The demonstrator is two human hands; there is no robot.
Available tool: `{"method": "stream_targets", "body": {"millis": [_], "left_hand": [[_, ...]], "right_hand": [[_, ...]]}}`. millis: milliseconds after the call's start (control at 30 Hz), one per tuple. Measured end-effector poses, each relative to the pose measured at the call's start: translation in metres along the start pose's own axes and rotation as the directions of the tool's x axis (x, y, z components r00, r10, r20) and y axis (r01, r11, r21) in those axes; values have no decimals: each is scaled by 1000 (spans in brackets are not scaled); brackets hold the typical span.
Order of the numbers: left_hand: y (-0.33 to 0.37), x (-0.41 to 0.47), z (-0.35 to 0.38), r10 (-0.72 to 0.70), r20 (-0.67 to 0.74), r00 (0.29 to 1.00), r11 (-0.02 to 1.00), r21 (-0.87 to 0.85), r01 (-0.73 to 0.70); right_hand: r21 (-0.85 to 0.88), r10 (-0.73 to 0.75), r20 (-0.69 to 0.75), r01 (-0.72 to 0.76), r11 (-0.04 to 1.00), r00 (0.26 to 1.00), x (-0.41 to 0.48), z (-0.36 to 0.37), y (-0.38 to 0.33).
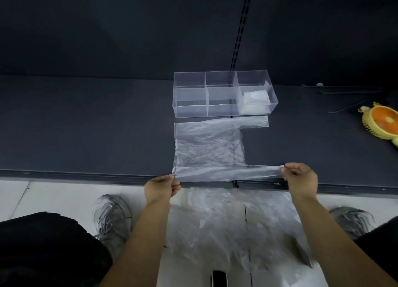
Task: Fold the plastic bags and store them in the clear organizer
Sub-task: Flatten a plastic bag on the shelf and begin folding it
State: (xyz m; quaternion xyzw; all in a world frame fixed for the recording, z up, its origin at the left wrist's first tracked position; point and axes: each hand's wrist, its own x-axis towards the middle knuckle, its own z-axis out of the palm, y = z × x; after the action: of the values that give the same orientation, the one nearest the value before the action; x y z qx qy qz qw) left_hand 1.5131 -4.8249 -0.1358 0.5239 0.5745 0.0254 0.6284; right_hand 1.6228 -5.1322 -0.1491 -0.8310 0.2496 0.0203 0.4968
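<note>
A clear plastic bag (pixel 206 147) lies flat on the dark shelf (pixel 86 125), its two handles pointing right. My left hand (pixel 161 188) pinches the bag's near left corner at the shelf's front edge. My right hand (pixel 300 177) pinches the end of the near handle. Just behind the bag stands the clear organizer (pixel 224 93) with several compartments. A folded bag (pixel 255 101) rests in its right front compartment; the other compartments look empty.
A pile of loose clear bags (pixel 237 228) lies on the white floor below the shelf edge, between my grey shoes. A yellow and orange hand fan (pixel 381 123) sits at the shelf's right. Thin metal rods (pixel 349 91) lie behind it.
</note>
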Motion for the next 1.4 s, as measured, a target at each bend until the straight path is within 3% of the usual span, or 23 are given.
{"method": "stream_targets", "body": {"millis": [133, 200, 267, 333, 400, 467, 533, 567, 633, 767, 867, 933, 1000, 1033, 1133, 1200, 1267, 1400], "left_hand": [[0, -2, 0, 73, 1, 997, 988, 138, -72], [3, -3, -4, 132, 22, 991, 934, 332, -132], [6, -5, -5, 313, 8, 950, 734, 633, -247], [12, -7, 2, 586, 7, 810, 563, 716, -413], [20, -6, 21, 751, 179, 636, 356, 702, -617], [22, -2, 44, 711, 465, 527, 101, 674, -732], [18, 12, 57, 619, 602, 504, -69, 681, -729], [14, 21, 58, 579, 626, 522, -137, 706, -695], [5, 40, 49, 536, 626, 567, -224, 753, -619], [3, 65, 23, 567, 595, 570, -252, 784, -567], [12, 75, 16, 570, 577, 585, -267, 803, -532], [21, 76, 20, 585, 536, 609, -215, 826, -520], [29, 69, 34, 625, 513, 589, -155, 821, -550], [32, 64, 44, 644, 520, 562, -134, 799, -586], [31, 56, 71, 624, 578, 526, -119, 735, -667], [27, 61, 79, 588, 607, 534, -179, 742, -646], [29, 72, 81, 569, 637, 520, -240, 734, -636], [42, 94, 78, 551, 675, 490, -267, 699, -663]], "right_hand": [[-141, -61, -27, 57, 988, 998, -5, -1, -2], [-288, -84, -121, 46, 956, 989, -8, 0, -7], [-421, -141, -250, 24, 907, 958, -16, 6, -17], [-475, -306, -270, 151, 867, 913, -30, 23, -32], [-448, -507, -72, 426, 786, 859, -48, 52, -50], [-352, -607, 264, 661, 663, 750, -67, 88, -64], [-285, -615, 536, 810, 513, 578, -81, 120, -70], [-287, -586, 615, 841, 458, 528, -83, 132, -68], [-406, -482, 676, 828, 388, 557, -73, 141, -57], [-703, -343, 518, 619, 351, 783, -39, 107, -22], [-776, -331, 347, 467, 424, 878, -29, 73, -9], [-795, -331, 275, 407, 449, 903, -27, 67, -14], [-743, -389, 291, 463, 484, 874, -26, 78, -32], [-681, -449, 339, 545, 489, 827, -26, 88, -43], [-465, -560, 580, 805, 369, 592, -35, 130, -75], [-382, -543, 697, 884, 270, 468, -35, 154, -85], [-417, -475, 738, 878, 236, 478, -22, 165, -82], [-629, -373, 594, 700, 337, 713, 30, 142, -60]]}}
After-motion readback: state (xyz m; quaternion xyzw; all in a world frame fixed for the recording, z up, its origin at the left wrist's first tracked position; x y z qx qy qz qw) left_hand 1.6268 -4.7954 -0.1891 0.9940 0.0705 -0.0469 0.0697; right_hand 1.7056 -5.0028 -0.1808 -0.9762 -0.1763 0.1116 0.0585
